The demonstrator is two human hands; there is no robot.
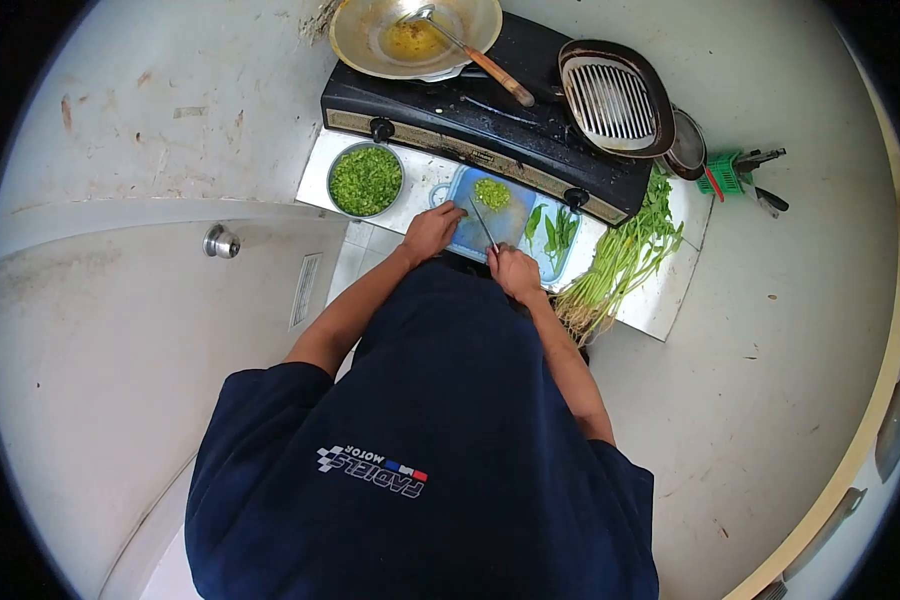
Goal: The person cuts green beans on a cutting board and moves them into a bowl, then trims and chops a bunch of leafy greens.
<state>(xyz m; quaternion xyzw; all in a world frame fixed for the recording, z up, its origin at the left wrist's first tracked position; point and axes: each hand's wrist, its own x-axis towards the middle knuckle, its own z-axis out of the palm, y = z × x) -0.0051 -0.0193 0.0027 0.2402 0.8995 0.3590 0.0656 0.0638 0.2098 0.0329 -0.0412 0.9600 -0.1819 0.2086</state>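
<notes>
My right hand (pixel 515 272) is wrapped round the handle of a knife (pixel 484 222), whose blade points away from me over a blue cutting board (pixel 516 213). Curled at the board's left edge, my left hand (pixel 432 230) has its fingertips together near the blade; what they pinch is too small to make out. Beyond the knife tip lies a small heap of chopped greens (pixel 491 193). Several cut green leaves (pixel 560 235) rest on the board's right side. To the left stands a round bowl (pixel 403 185) full of finely chopped greens (pixel 366 178).
A bunch of leafy stalks with roots (pixel 625 255) hangs over the counter's front right edge. Behind the board is a black gas stove (pixel 430 112) bearing a wok (pixel 345 45), a wooden-handled ladle (pixel 500 76) and a grill pan (pixel 660 100). A green basket (pixel 722 175) holds utensils.
</notes>
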